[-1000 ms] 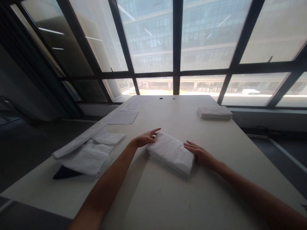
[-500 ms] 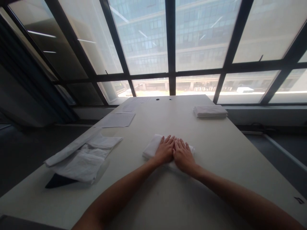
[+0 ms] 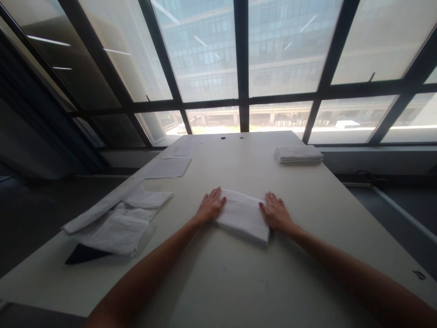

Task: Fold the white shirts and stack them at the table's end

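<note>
A folded white cloth (image 3: 243,214) lies flat on the white table (image 3: 225,291), slightly turned, its near right corner toward me. At its left edge rests my left hand (image 3: 210,206), fingers stretched out and thumb lying on the cloth's top. My right hand (image 3: 276,212) touches the opposite edge in the same way, its fingers extended and its thumb over the border. Neither hand is closed round the cloth. The undersides of both hands are hidden.
A neat stack of folded white cloths (image 3: 298,155) sits at the far right edge. Loosely heaped white cloth (image 3: 112,230) lies at the left, a dark piece (image 3: 85,255) under it. Paper sheets (image 3: 167,167) are behind that. Windows (image 3: 280,50) rise beyond the table.
My hands were side by side, flat on the middle of the folded cloth. They have moved apart to its left and right edges, uncovering its top.
</note>
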Motion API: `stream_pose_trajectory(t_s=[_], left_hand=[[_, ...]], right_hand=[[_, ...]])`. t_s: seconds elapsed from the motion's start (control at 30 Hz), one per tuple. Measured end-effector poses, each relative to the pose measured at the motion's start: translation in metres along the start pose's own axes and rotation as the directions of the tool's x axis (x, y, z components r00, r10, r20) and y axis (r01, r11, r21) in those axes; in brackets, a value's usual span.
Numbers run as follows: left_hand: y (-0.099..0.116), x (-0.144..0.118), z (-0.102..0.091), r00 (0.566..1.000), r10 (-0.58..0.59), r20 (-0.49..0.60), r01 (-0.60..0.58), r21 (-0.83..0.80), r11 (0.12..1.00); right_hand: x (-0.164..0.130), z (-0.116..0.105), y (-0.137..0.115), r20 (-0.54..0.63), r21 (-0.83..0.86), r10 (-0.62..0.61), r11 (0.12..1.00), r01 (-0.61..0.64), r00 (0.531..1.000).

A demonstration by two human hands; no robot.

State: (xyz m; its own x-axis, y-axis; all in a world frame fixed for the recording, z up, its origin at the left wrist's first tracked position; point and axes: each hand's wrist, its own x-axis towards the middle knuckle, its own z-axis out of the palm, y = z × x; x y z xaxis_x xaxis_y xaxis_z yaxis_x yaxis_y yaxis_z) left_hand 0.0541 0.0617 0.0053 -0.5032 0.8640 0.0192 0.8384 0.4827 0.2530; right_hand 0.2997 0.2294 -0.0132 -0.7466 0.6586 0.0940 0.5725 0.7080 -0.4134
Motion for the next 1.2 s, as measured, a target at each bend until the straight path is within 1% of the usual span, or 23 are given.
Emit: stream_pose_trajectory(t_s=[0.07, 0.17, 0.2, 0.23, 0.27, 0.33, 0.37, 0.43, 0.5, 0.6, 0.67, 0.73, 0.83, 0.9, 1.0, 1.13, 1.2], left_hand=[[-0.014, 0.002, 0.000, 0.999, -0.009, -0.032, 0.007, -0.070, 0.998], [-0.027, 0.007, -0.003, 0.985, -0.011, -0.173, -0.037, -0.270, 0.962], [-0.029, 0.009, -0.005, 0.978, -0.024, -0.209, -0.053, -0.355, 0.933], [-0.030, 0.010, -0.008, 0.972, -0.039, -0.230, -0.067, -0.434, 0.898], [-0.031, 0.011, -0.011, 0.970, -0.054, -0.239, -0.074, -0.497, 0.865], [-0.030, 0.012, -0.017, 0.965, -0.086, -0.247, -0.069, -0.557, 0.828], [-0.029, 0.011, -0.020, 0.961, -0.101, -0.257, -0.063, -0.559, 0.826], [-0.028, 0.010, -0.024, 0.954, -0.136, -0.266, -0.033, -0.545, 0.838], [-0.027, 0.007, -0.026, 0.956, -0.171, -0.239, 0.018, -0.533, 0.846], [-0.028, 0.006, -0.028, 0.966, -0.207, -0.157, 0.103, -0.500, 0.860], [-0.029, 0.006, -0.028, 0.966, -0.223, -0.133, 0.138, -0.463, 0.875], [-0.028, 0.006, -0.028, 0.961, -0.240, -0.137, 0.159, -0.439, 0.884], [-0.025, 0.008, -0.027, 0.955, -0.259, -0.143, 0.168, -0.458, 0.873], [-0.024, 0.009, -0.027, 0.953, -0.270, -0.139, 0.176, -0.474, 0.863], [-0.023, 0.012, -0.027, 0.950, -0.294, -0.107, 0.210, -0.481, 0.852], [-0.022, 0.015, -0.029, 0.946, -0.321, -0.046, 0.261, -0.478, 0.839], [-0.021, 0.014, -0.030, 0.948, -0.318, -0.033, 0.263, -0.487, 0.833]], right_hand=[[0.007, -0.009, 0.018, -0.057, 0.031, 0.047, 0.999, -0.045, 0.997], [0.011, -0.025, 0.035, -0.228, 0.123, 0.112, 0.989, -0.086, 0.967], [0.009, -0.030, 0.036, -0.251, 0.144, 0.141, 0.984, -0.107, 0.958], [0.007, -0.033, 0.036, -0.239, 0.153, 0.163, 0.980, -0.129, 0.957], [0.005, -0.035, 0.035, -0.200, 0.150, 0.178, 0.977, -0.149, 0.964], [0.002, -0.036, 0.031, -0.102, 0.128, 0.183, 0.977, -0.170, 0.978], [0.001, -0.035, 0.030, -0.072, 0.122, 0.175, 0.979, -0.165, 0.982], [0.003, -0.032, 0.029, -0.072, 0.150, 0.151, 0.979, -0.139, 0.986], [0.007, -0.030, 0.031, -0.112, 0.230, 0.121, 0.969, -0.093, 0.986], [0.015, -0.030, 0.034, -0.196, 0.311, 0.088, 0.950, -0.023, 0.977], [0.021, -0.031, 0.035, -0.230, 0.313, 0.100, 0.950, -0.023, 0.968], [0.027, -0.032, 0.034, -0.247, 0.323, 0.133, 0.945, -0.048, 0.960], [0.034, -0.030, 0.032, -0.275, 0.355, 0.172, 0.933, -0.066, 0.946], [0.037, -0.029, 0.031, -0.253, 0.366, 0.192, 0.926, -0.090, 0.948], [0.042, -0.029, 0.032, -0.141, 0.370, 0.239, 0.913, -0.172, 0.961], [0.046, -0.030, 0.033, 0.015, 0.411, 0.297, 0.869, -0.276, 0.955], [0.047, -0.030, 0.031, 0.043, 0.464, 0.302, 0.838, -0.287, 0.952]])
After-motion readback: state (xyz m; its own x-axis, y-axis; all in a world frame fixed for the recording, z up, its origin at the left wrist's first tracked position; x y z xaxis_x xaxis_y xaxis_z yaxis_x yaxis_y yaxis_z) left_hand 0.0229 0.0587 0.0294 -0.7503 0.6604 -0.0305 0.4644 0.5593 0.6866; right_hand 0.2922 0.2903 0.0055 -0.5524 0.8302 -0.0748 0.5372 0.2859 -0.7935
